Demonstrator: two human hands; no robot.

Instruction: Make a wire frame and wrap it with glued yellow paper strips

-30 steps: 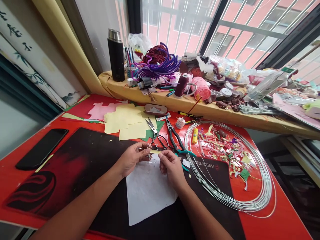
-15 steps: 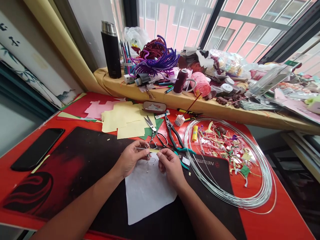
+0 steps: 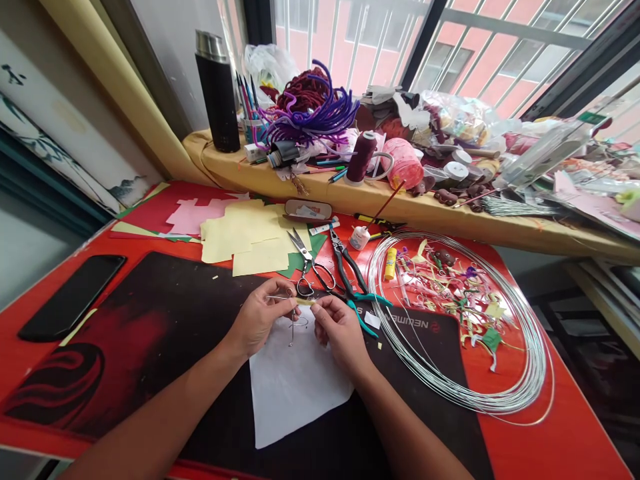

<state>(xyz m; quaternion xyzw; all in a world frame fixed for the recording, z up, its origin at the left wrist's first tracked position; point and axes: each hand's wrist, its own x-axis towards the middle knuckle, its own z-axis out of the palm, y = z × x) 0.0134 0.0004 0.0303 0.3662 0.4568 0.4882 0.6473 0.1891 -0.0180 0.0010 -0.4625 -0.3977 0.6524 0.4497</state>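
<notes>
Left hand [image 3: 260,319] pinches thin silver bent wire [image 3: 293,330]; right hand [image 3: 341,328] pinches narrow yellow paper strip [image 3: 305,301], presumably keeping it taut against wire.

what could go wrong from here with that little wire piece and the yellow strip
The narrow yellow strip spans both hands, so a hard pull might tear or crease it.
The thin wire piece, pinched in the left hand, could bend out of shape if squeezed.
The scissors and pliers lie close beyond the hands, so the right hand might bump one if it reaches forward.
</notes>
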